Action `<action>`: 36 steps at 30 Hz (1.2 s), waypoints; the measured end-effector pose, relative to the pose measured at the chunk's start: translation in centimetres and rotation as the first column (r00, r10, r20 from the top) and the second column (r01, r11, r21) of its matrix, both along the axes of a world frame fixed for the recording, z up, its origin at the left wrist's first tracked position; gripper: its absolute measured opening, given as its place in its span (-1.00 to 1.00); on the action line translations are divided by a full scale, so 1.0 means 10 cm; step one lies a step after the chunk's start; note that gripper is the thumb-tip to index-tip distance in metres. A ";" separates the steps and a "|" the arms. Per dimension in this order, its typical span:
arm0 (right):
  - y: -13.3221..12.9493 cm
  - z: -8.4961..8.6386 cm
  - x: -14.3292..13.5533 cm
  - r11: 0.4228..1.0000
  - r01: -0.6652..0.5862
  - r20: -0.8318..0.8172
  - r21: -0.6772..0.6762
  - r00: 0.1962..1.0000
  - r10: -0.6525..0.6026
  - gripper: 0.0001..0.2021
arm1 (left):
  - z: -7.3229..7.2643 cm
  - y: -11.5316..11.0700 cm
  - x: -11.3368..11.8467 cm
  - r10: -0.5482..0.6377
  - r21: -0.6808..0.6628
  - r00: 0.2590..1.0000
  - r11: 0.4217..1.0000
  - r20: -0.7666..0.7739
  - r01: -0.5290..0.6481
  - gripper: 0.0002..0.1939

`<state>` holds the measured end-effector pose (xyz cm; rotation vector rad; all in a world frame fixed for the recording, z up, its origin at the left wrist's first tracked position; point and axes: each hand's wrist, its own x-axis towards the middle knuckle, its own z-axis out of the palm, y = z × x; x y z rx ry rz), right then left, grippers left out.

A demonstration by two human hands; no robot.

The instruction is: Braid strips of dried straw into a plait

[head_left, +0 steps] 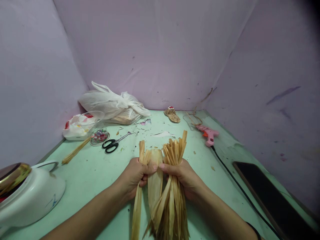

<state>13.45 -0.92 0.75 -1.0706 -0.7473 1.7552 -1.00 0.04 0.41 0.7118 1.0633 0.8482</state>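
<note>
Both of my hands are close together at the near middle of the table. My left hand [136, 175] is closed around a few dry husk strips [136, 211], its thumb pressing on a wide pale husk piece [155, 181]. In my right hand [183, 176] is a thick bundle of dry husk strips [176, 203], gripped near its upper end so the strips fan out downward. The right thumb reaches toward the wide piece, and its tip meets the left thumb there. Most of the curled fingers are hidden behind the strips.
Black-handled scissors [111, 145], a clear dish of coloured beads [100, 136] and a thin straw bundle [76, 151] lie left. A white plastic bag [117, 103] and a small woven slipper [172, 115] are behind. Rightward are a pink glue gun [208, 133], its cord and a phone [270, 196].
</note>
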 end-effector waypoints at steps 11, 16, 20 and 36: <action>-0.02 -0.02 -0.01 1.000 -0.019 0.031 -0.007 0.999 0.019 -0.64 | 0.08 -0.05 0.04 -0.001 0.008 1.000 1.000 -0.012 0.001 -0.60; -0.03 0.00 0.00 1.000 -0.002 0.120 0.020 0.993 -0.001 -0.71 | 0.01 -0.06 0.05 -0.024 0.020 0.997 1.000 0.073 0.022 -0.54; -0.03 0.01 0.00 1.000 -0.010 0.110 0.017 0.994 0.008 -0.73 | 0.00 -0.05 0.04 -0.041 -0.001 0.994 0.999 0.097 0.042 -0.60; 0.18 0.35 0.66 0.999 -0.029 -0.265 0.026 0.964 0.035 -0.78 | 0.24 0.35 -0.43 0.016 -0.067 0.999 0.998 0.045 -0.013 -0.76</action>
